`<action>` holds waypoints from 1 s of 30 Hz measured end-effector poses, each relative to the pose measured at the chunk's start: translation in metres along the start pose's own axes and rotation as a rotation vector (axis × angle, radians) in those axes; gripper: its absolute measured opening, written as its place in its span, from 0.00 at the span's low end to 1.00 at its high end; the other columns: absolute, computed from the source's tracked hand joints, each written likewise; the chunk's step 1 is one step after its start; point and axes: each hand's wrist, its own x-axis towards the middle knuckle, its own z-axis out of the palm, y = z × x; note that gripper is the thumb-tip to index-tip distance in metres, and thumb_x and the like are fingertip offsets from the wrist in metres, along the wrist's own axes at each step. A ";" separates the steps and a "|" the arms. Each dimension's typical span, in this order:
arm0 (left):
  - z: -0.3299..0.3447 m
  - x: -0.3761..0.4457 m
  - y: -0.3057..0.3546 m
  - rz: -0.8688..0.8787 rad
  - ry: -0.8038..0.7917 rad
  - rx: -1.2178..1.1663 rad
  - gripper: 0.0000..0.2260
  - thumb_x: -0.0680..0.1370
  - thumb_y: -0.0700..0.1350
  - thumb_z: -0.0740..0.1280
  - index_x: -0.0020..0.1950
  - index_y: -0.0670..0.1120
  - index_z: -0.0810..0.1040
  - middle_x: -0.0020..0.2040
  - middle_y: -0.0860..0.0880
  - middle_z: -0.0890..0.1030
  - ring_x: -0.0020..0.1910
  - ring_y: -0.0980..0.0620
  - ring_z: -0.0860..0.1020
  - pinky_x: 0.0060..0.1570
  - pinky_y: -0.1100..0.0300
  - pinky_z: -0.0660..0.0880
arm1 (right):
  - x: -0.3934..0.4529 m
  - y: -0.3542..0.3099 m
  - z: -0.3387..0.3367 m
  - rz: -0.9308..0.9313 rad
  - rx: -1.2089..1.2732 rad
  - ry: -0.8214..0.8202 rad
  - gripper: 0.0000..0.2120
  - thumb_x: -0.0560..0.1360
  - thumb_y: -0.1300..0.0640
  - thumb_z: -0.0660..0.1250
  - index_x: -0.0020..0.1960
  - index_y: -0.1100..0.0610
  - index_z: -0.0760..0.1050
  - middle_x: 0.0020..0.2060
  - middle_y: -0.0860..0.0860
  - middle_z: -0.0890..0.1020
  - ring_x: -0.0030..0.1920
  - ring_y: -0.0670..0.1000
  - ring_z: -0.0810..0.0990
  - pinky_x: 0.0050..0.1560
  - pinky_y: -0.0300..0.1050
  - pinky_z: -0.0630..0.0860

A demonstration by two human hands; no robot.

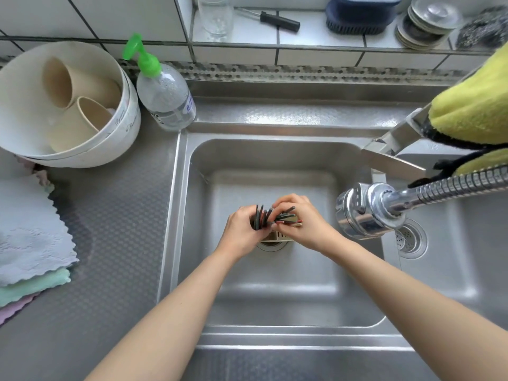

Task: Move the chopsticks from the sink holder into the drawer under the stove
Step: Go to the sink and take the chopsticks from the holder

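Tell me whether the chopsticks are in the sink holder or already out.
In. The chopsticks stand bunched in the holder over the sink drain, with the left hand and right hand closed around their tops.

Head view — straight down onto sink point(275, 334).

White wall tiles point(115, 15) with dark grout fill the upper left of the frame. A tiled ledge point(310, 34) runs along the top right. Below lies a grey embossed steel desk point(115, 215), lower left, under even, soft daylight.
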 end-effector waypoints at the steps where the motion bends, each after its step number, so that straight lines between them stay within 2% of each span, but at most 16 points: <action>1: 0.000 0.001 -0.001 -0.007 0.003 -0.009 0.09 0.69 0.43 0.74 0.42 0.40 0.79 0.44 0.41 0.84 0.50 0.40 0.80 0.53 0.46 0.77 | 0.000 0.000 -0.001 0.007 0.004 -0.003 0.05 0.70 0.65 0.72 0.46 0.63 0.83 0.52 0.57 0.79 0.51 0.46 0.69 0.63 0.48 0.65; 4: -0.001 0.001 0.001 -0.052 0.080 -0.050 0.04 0.70 0.40 0.72 0.42 0.44 0.79 0.41 0.48 0.83 0.47 0.45 0.80 0.51 0.52 0.76 | 0.001 -0.002 -0.003 0.029 0.063 0.027 0.03 0.71 0.67 0.70 0.44 0.68 0.80 0.46 0.61 0.81 0.47 0.51 0.74 0.58 0.48 0.68; 6: -0.003 0.003 0.003 -0.097 0.124 -0.147 0.03 0.70 0.38 0.70 0.41 0.46 0.79 0.40 0.51 0.81 0.47 0.46 0.81 0.51 0.54 0.76 | 0.001 -0.005 -0.002 0.093 0.207 0.085 0.03 0.73 0.70 0.67 0.44 0.71 0.77 0.41 0.64 0.80 0.42 0.55 0.77 0.48 0.40 0.72; 8: -0.003 0.006 0.007 -0.146 0.164 -0.271 0.07 0.70 0.35 0.67 0.38 0.48 0.78 0.39 0.49 0.81 0.45 0.49 0.81 0.51 0.57 0.76 | 0.004 -0.008 0.002 0.201 0.321 0.153 0.06 0.75 0.71 0.62 0.43 0.73 0.76 0.39 0.63 0.79 0.38 0.52 0.75 0.39 0.31 0.70; 9: -0.004 0.008 0.009 -0.163 0.193 -0.324 0.09 0.71 0.34 0.67 0.37 0.47 0.78 0.38 0.49 0.81 0.42 0.54 0.81 0.48 0.61 0.76 | 0.007 -0.008 0.004 0.251 0.360 0.186 0.08 0.75 0.71 0.60 0.42 0.73 0.76 0.40 0.62 0.79 0.39 0.51 0.75 0.38 0.29 0.70; 11: -0.002 0.011 0.013 -0.183 0.219 -0.427 0.09 0.73 0.35 0.68 0.37 0.47 0.77 0.34 0.51 0.79 0.34 0.60 0.78 0.40 0.70 0.74 | 0.012 -0.006 0.010 0.319 0.445 0.235 0.11 0.76 0.69 0.59 0.41 0.74 0.77 0.41 0.61 0.79 0.40 0.52 0.75 0.42 0.34 0.71; 13: 0.001 0.015 0.014 -0.190 0.206 -0.483 0.11 0.77 0.40 0.68 0.35 0.47 0.75 0.31 0.51 0.77 0.30 0.59 0.76 0.37 0.72 0.74 | 0.017 -0.003 0.017 0.355 0.514 0.262 0.12 0.77 0.65 0.62 0.43 0.74 0.77 0.39 0.61 0.79 0.40 0.52 0.75 0.43 0.38 0.71; 16: 0.009 0.017 0.014 -0.224 0.220 -0.525 0.15 0.78 0.44 0.68 0.32 0.46 0.72 0.29 0.51 0.73 0.27 0.60 0.74 0.32 0.74 0.72 | 0.020 0.002 0.030 0.378 0.575 0.278 0.13 0.77 0.63 0.64 0.45 0.75 0.76 0.37 0.60 0.78 0.36 0.49 0.73 0.35 0.31 0.70; 18: 0.014 0.018 0.015 -0.237 0.257 -0.550 0.14 0.79 0.45 0.67 0.35 0.43 0.71 0.29 0.49 0.72 0.24 0.62 0.73 0.29 0.75 0.70 | 0.021 0.006 0.037 0.402 0.598 0.290 0.13 0.78 0.62 0.62 0.41 0.72 0.76 0.37 0.60 0.78 0.33 0.46 0.74 0.35 0.30 0.70; 20: 0.017 0.018 0.018 -0.242 0.288 -0.545 0.15 0.80 0.46 0.66 0.37 0.41 0.71 0.31 0.47 0.71 0.24 0.61 0.72 0.28 0.75 0.69 | 0.022 0.013 0.043 0.423 0.598 0.280 0.14 0.79 0.58 0.60 0.37 0.63 0.75 0.36 0.58 0.79 0.32 0.43 0.76 0.40 0.34 0.73; 22: 0.018 0.018 0.020 -0.250 0.314 -0.511 0.17 0.81 0.49 0.64 0.36 0.41 0.71 0.31 0.47 0.71 0.27 0.57 0.72 0.28 0.72 0.69 | 0.022 0.017 0.045 0.444 0.568 0.243 0.17 0.79 0.53 0.58 0.35 0.57 0.76 0.38 0.57 0.83 0.38 0.49 0.80 0.49 0.45 0.76; 24: 0.017 0.016 0.023 -0.261 0.340 -0.500 0.18 0.81 0.51 0.63 0.35 0.42 0.70 0.30 0.48 0.72 0.27 0.56 0.72 0.29 0.67 0.69 | 0.024 0.016 0.043 0.450 0.519 0.209 0.19 0.78 0.50 0.57 0.34 0.54 0.78 0.40 0.58 0.85 0.43 0.56 0.82 0.54 0.53 0.77; 26: 0.014 0.013 0.026 -0.246 0.365 -0.535 0.18 0.82 0.50 0.63 0.35 0.42 0.70 0.29 0.50 0.72 0.25 0.62 0.74 0.29 0.69 0.69 | 0.025 0.008 0.040 0.429 0.464 0.190 0.20 0.76 0.46 0.56 0.35 0.54 0.79 0.40 0.62 0.84 0.42 0.59 0.81 0.52 0.56 0.76; 28: 0.009 0.010 0.029 -0.233 0.382 -0.551 0.19 0.82 0.51 0.62 0.33 0.45 0.68 0.26 0.54 0.73 0.26 0.62 0.75 0.32 0.71 0.71 | 0.025 -0.002 0.034 0.379 0.423 0.195 0.21 0.75 0.46 0.55 0.36 0.55 0.80 0.39 0.64 0.82 0.36 0.56 0.76 0.47 0.53 0.75; 30: 0.002 0.006 0.034 -0.217 0.382 -0.575 0.21 0.82 0.52 0.62 0.30 0.49 0.67 0.21 0.56 0.72 0.28 0.57 0.74 0.41 0.63 0.74 | 0.023 -0.014 0.027 0.327 0.407 0.216 0.20 0.76 0.48 0.56 0.36 0.56 0.80 0.35 0.61 0.80 0.33 0.50 0.72 0.40 0.51 0.73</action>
